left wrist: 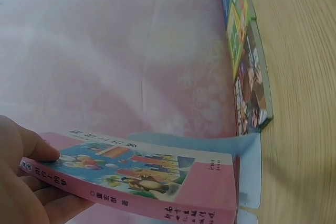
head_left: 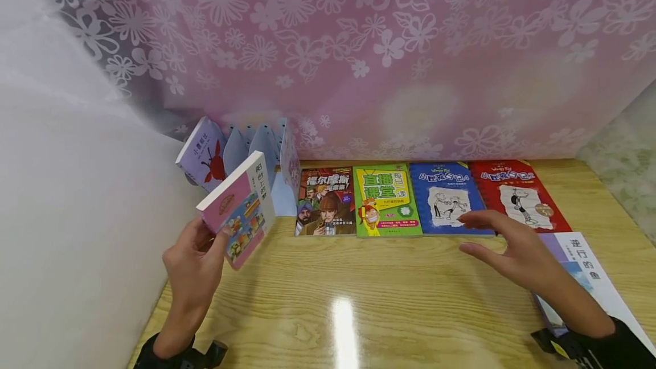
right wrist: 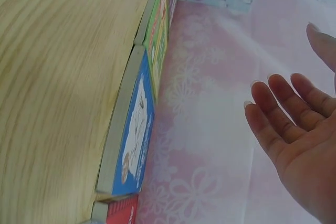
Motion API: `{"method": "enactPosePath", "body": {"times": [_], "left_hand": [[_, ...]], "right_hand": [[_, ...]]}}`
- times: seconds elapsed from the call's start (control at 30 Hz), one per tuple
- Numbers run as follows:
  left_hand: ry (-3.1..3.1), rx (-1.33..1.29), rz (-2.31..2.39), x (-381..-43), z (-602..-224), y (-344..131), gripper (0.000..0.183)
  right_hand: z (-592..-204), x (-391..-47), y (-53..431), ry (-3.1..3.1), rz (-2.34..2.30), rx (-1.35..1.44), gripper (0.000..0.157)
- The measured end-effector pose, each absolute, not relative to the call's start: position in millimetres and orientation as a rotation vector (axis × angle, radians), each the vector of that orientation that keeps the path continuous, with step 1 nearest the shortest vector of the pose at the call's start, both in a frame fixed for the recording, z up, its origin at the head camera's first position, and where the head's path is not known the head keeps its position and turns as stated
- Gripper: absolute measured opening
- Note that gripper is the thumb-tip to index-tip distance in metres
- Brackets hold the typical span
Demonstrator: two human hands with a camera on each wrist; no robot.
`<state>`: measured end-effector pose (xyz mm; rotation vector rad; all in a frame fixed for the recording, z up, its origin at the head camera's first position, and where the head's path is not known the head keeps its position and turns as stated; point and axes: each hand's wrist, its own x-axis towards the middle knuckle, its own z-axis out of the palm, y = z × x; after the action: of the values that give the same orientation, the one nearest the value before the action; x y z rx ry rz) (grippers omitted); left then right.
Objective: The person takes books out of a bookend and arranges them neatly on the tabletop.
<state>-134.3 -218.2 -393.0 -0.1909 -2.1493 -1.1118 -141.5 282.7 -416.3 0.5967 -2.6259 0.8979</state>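
Note:
A pink and white paperback book [head_left: 243,209] with a colourful cover picture is pinched between the thumb and fingers of my left hand [head_left: 197,261]. It is tilted, in front of a light blue book rack [head_left: 284,189]. In the left wrist view the same book [left wrist: 142,174] shows its pink spine, with the left hand [left wrist: 23,182] at one end. My right hand [head_left: 533,255] hovers with nothing in it, fingers apart and slightly bent, near a blue book [head_left: 446,198]. The right wrist view shows that hand [right wrist: 299,124] palm up.
A purple book [head_left: 207,150] leans in the rack's left end. Along the curtain lie a detective book [head_left: 325,204], a green book [head_left: 386,201] and a red book [head_left: 520,195]. A white and purple book [head_left: 594,266] lies under the right forearm. A white wall [head_left: 77,215] bounds the left.

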Motion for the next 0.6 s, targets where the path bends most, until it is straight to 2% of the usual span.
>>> {"method": "enactPosePath", "body": {"times": [0.33,0.6], "left_hand": [[-2.164,-0.328,-1.19,-131,-393,-196,0.044],[-2.196,-0.426,-1.243,-133,-393,-180,0.04]], "right_hand": [[-413,-144,267,-2.65,0.913,0.649,0.056],[-411,-151,254,-2.653,0.948,0.731,0.055]]}}
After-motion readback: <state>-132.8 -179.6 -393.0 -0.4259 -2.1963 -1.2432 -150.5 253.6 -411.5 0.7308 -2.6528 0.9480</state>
